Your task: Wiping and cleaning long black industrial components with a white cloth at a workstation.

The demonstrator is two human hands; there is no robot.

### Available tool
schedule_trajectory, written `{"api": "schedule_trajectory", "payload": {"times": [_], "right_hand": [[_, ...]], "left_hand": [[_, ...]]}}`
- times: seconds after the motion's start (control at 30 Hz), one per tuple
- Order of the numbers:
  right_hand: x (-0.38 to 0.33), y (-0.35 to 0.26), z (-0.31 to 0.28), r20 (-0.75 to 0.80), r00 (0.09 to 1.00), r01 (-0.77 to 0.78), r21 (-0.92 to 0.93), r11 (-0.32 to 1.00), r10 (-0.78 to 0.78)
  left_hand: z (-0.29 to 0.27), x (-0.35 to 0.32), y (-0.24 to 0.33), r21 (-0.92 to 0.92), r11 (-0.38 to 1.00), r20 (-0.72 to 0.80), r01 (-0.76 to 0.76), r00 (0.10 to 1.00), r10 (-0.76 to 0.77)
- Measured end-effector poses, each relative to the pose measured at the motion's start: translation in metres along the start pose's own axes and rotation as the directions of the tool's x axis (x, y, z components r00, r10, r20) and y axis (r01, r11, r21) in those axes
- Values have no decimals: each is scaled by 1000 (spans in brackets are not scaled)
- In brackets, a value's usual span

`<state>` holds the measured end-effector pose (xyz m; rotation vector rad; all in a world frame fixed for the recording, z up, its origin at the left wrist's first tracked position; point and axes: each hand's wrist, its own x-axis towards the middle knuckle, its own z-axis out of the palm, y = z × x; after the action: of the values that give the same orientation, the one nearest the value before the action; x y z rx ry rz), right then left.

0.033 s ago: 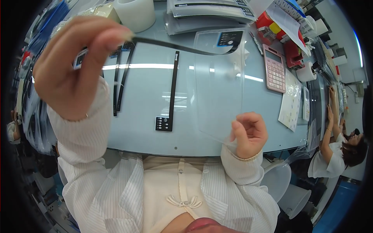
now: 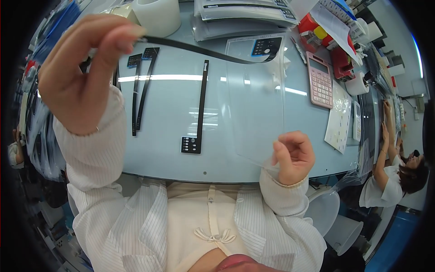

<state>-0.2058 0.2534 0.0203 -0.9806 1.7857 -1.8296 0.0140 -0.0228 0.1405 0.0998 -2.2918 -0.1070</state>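
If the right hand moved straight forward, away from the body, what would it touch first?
Probably the clear plastic sheet that the right hand already pinches at its near corner. Beyond it lie the pale blue table and a pink calculator; depth is unclear.

I note my left hand [image 2: 86, 77] at the upper left of the frame, my right hand [image 2: 293, 156] at lower right. A strip [image 2: 204, 51] runs from the left fingers [image 2: 122, 38] rightward to the top of a clear sheet [image 2: 256, 104], which stands above the right hand. On the counter [image 2: 167, 136], one flat strip [image 2: 199, 109] lies centre; two more [image 2: 140, 86] lie to its left. A calculator [image 2: 320, 79] sits right of the sheet.
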Motion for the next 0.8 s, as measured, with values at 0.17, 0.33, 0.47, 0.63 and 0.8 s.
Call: {"api": "schedule_trajectory", "payload": {"times": [0.17, 0.33, 0.47, 0.63, 0.8], "right_hand": [[1, -2, -26, 15, 993, 120, -162, 980, -119], [0, -9, -45, -30, 999, 11, -170, 985, -16], [3, -15, -71, -38, 999, -27, -133, 991, 22], [4, -14, -107, -120, 993, -23, -105, 994, 11], [5, -7, -137, -95, 995, 27, -30, 999, -30]], "left_hand": [[6, -1, -23, -6, 988, -89, 153, 984, -153], [4, 1, -31, 44, 992, -257, 116, 961, -101], [1, -2, -52, -115, 958, -188, 263, 941, -281], [40, -2, -72, -451, 742, 151, 497, 861, -485], [121, 14, -36, -553, 524, 418, 648, 759, -499]]}}
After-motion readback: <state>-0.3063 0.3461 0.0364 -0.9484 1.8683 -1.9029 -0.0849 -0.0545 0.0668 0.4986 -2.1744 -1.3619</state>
